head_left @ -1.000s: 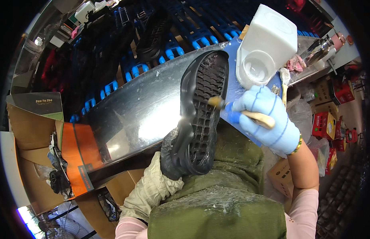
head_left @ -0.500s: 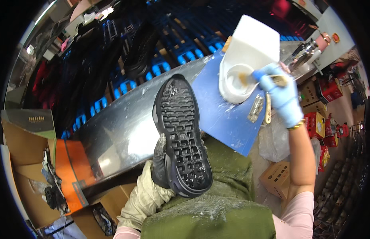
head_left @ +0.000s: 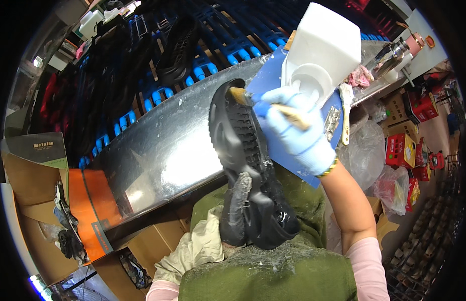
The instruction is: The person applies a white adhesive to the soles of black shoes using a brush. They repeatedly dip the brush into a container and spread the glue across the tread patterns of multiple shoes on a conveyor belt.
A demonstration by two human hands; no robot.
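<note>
Gripping a wood-handled brush (head_left: 293, 116), the light-blue-gloved right hand (head_left: 300, 133) is just right of the frame's centre, its fingers closed round the handle. The brush's tan bristles point left, at the upper end of a black shoe sole (head_left: 232, 133); whether they press on it is hard to tell. Left of centre and lower, the left hand (head_left: 235, 213), in a dark glove with a worn grey patch, is clamped on the sole's lower left side. The two hands are well apart.

The sole is in the middle of the frame, its long axis running steeply from upper left to lower right. It is rolled on that axis: a smooth, bulging side wall faces the camera, while the ridged tread turns toward the right. Its lower end is over the olive apron (head_left: 273, 281), its upper end in front of the shiny metal table (head_left: 142, 155).

Beyond the right hand, a white container (head_left: 326, 42) with a round cup (head_left: 311, 83) at its near end stands on a blue sheet (head_left: 267, 74). A second brush (head_left: 346, 118) lies right of these, near a pink cloth (head_left: 360, 76). Blue racks (head_left: 200, 70) cross the upper frame; an orange box panel (head_left: 90, 200) is at lower left.
</note>
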